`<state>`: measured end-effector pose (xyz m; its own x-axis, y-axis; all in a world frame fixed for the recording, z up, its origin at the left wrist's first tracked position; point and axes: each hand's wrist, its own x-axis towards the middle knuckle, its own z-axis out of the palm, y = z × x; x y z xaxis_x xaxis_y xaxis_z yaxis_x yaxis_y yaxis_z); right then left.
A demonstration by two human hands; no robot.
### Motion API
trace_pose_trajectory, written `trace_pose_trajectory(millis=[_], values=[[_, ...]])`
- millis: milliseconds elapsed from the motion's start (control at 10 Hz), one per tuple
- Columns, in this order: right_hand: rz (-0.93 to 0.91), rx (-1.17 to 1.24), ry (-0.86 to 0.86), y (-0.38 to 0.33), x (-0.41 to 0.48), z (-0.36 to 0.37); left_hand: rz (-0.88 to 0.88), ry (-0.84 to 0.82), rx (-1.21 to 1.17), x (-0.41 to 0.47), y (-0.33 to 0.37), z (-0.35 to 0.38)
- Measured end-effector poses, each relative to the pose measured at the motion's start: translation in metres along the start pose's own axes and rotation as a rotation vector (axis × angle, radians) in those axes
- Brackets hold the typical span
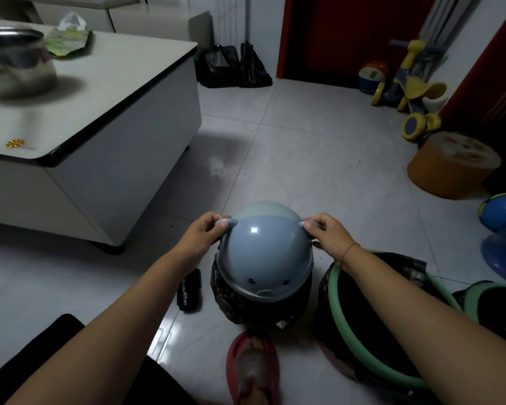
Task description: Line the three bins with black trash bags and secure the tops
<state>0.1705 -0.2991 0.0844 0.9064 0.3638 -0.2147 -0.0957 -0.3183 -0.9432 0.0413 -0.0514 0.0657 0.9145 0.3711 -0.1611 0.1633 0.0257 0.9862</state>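
A blue domed bin lid point(263, 252) with two small horns and a face sits on a bin whose black trash bag point(246, 302) bulges out beneath it. My left hand point(206, 232) pinches the left horn, and my right hand point(326, 233) pinches the right horn. To the right stands a bin with a green rim point(342, 317) lined with a black bag. A third green-rimmed bin point(476, 299) shows partly at the far right. A roll of black trash bags point(190, 293) lies on the floor left of the blue bin.
A white low table point(114, 92) with a metal pot point(15, 65) stands at the left. Two filled black bags point(234, 67) lean against the far wall. Toys, an orange round stool point(447, 168) and blue balls line the right side. My foot in a red slipper point(251, 369) is in front.
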Motion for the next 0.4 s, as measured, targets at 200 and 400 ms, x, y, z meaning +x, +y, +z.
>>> trace_pose_trajectory(millis=[200,400], values=[[0.021,-0.105,0.104,-0.001,-0.014,0.006,-0.044,0.199,0.161,-0.012,0.006,0.016],[-0.017,0.087,0.263,-0.002,-0.089,-0.013,-0.21,0.616,0.189,-0.063,-0.018,0.038]])
